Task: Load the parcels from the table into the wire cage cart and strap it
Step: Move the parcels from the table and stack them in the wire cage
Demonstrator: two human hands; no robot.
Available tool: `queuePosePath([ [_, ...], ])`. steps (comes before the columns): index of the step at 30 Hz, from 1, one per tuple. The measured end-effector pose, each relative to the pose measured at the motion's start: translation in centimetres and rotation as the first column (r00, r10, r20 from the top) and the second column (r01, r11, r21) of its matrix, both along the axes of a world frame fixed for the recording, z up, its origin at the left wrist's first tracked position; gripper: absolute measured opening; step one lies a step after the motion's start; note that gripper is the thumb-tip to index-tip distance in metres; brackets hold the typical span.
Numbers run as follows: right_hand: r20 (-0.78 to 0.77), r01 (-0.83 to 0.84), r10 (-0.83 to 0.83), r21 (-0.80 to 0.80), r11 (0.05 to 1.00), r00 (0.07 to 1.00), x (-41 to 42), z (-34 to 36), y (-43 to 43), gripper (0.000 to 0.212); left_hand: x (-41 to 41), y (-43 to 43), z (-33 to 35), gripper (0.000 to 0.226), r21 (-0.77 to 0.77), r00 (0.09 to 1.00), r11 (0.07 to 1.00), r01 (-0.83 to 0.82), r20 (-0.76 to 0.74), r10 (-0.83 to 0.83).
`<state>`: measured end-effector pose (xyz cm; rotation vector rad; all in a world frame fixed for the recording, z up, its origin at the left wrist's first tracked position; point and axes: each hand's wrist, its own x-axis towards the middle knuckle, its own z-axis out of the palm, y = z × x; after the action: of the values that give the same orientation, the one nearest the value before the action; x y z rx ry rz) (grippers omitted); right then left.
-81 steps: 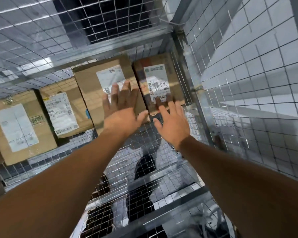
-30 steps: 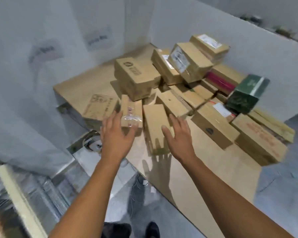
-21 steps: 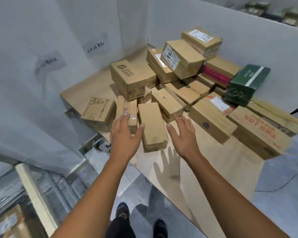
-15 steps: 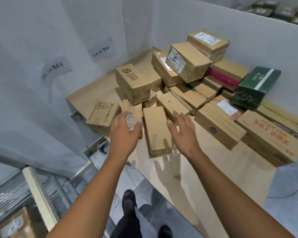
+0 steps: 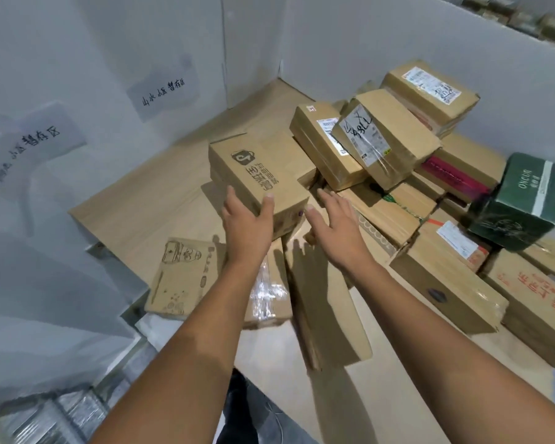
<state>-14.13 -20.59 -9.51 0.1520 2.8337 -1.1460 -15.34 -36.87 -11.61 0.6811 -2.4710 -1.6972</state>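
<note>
L grip clasping near end of logo box on desk, R grip open, fingers spread, just right of it, parcels piled behind

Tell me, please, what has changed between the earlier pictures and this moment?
Both hands left the parcels in the wire cage and swung to the table. The left hand went from the small taped parcel forward to the logo-printed carton and grips its near end; the right hand, open, came up beside it. The pile, green box included, lies as before.
</note>
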Motion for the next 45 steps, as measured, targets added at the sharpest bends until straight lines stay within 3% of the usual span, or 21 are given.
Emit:
queuePosePath([
  [5, 0.019, 0.058, -0.058, 0.015, 0.998, 0.998, -6.5, -0.5, -2.0, 0.071, -3.6, 0.1, -2.3, 0.094, 0.101, 0.988, 0.993, 0.066, 0.134, -0.079],
  [10, 0.143, 0.041, -0.032, -0.059, 0.997, 0.989, -9.3, -1.2, -2.8, 0.070, -3.9, -0.4, -3.3, 0.084, 0.210, 0.992, 0.977, -0.031, 0.128, 0.004],
  [13, 0.174, 0.016, 0.028, -0.244, 0.970, 0.984, -8.4, -1.4, -3.0, 0.060, -3.9, -0.1, -2.6, 0.081, 0.247, 0.995, 0.969, -0.012, 0.096, -0.013],
  [19, 0.019, -0.045, 0.061, -0.479, 0.877, 0.998, -4.8, 0.7, -2.8, 0.043, 0.4, 0.4, 0.3, 0.081, 0.380, 0.997, 0.923, -0.065, -0.021, 0.079],
  [27, 0.005, -0.280, 0.336, -0.542, 0.792, 0.942, 3.9, 2.9, -6.1, 0.072, 12.7, -2.5, 2.7, 0.067, 0.444, 0.930, 0.881, -0.165, -0.226, 0.289],
  [30, -0.016, -0.380, 0.494, -0.663, 0.646, 0.869, 8.7, 2.9, -10.1, 0.062, 18.6, -5.9, 2.6, 0.062, 0.499, 0.875, 0.823, -0.271, -0.228, 0.427],
  [34, -0.003, -0.495, 0.679, -0.687, 0.532, 0.734, 15.5, 2.5, -16.5, 0.060, 27.2, -11.1, 2.2, 0.060, 0.567, 0.729, 0.679, -0.467, -0.188, 0.658],
  [40, 0.025, -0.740, 0.908, -0.570, 0.357, 0.418, 25.9, 0.7, -26.8, 0.070, 40.4, -17.4, -0.7, 0.045, 0.668, 0.400, 0.396, -0.630, -0.158, 0.903],
  [45, 0.126, -0.848, 0.983, -0.497, 0.182, 0.137, 34.9, -2.4, -33.9, 0.065, 51.2, -20.1, -4.2, 0.072, 0.768, 0.229, 0.212, -0.604, -0.087, 0.969],
])
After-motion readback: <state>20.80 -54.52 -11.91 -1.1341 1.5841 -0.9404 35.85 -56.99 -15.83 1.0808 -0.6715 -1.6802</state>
